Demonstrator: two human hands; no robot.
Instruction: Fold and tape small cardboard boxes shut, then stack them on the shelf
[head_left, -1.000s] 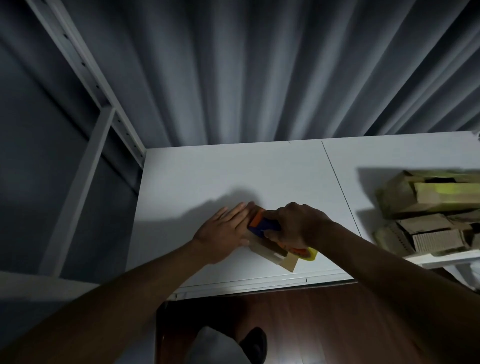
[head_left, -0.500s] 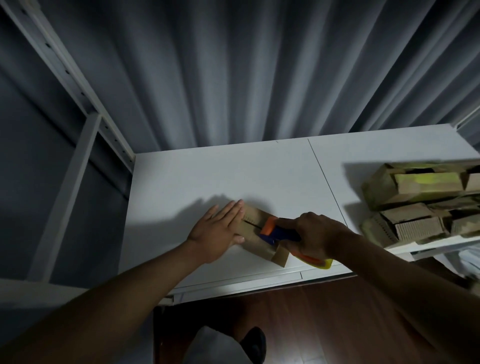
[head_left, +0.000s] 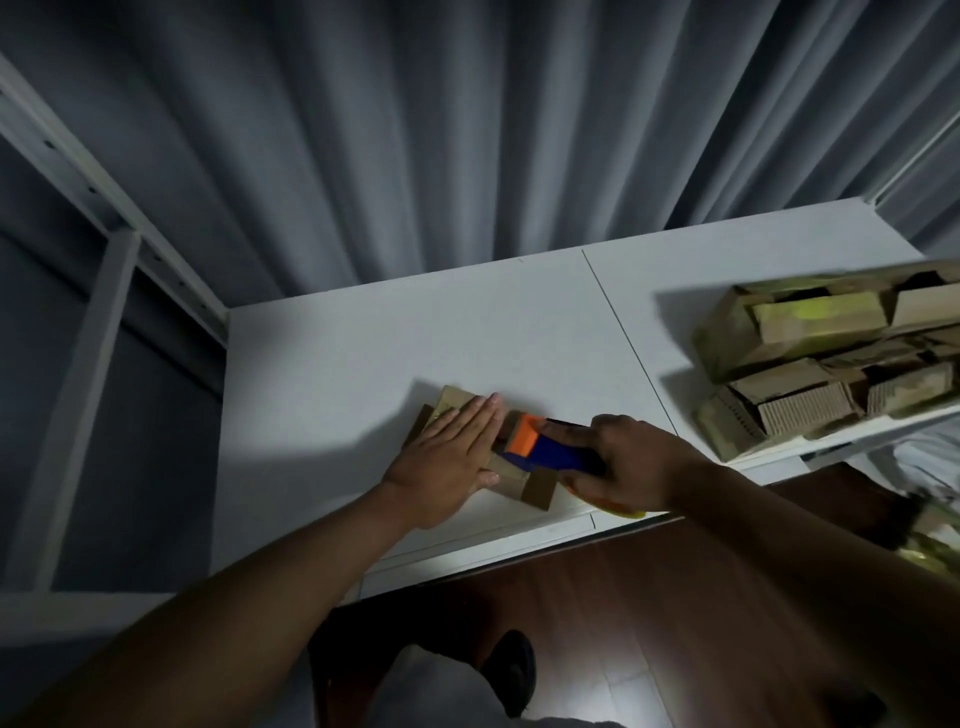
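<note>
A small brown cardboard box (head_left: 537, 486) lies on the white shelf board (head_left: 415, 338) near its front edge. My left hand (head_left: 447, 457) presses flat on the box's top, fingers straight and pointing right. My right hand (head_left: 631, 462) grips a tape dispenser (head_left: 545, 449) with a blue body and an orange head. The orange head rests on the box top, right beside my left fingertips. A yellow part of the dispenser shows under my right hand. Most of the box is hidden beneath both hands and the dispenser.
A pile of brown cardboard boxes (head_left: 831, 364), some with yellow-green tape, fills the right end of the board. A white shelf upright (head_left: 104, 291) stands at left, grey curtains (head_left: 467, 130) behind. Wooden floor (head_left: 649, 597) and my foot lie below the front edge.
My right hand has slid the dispenser leftwards along the box top towards my left hand. My left hand stays flat on the box. The camera view has shifted.
</note>
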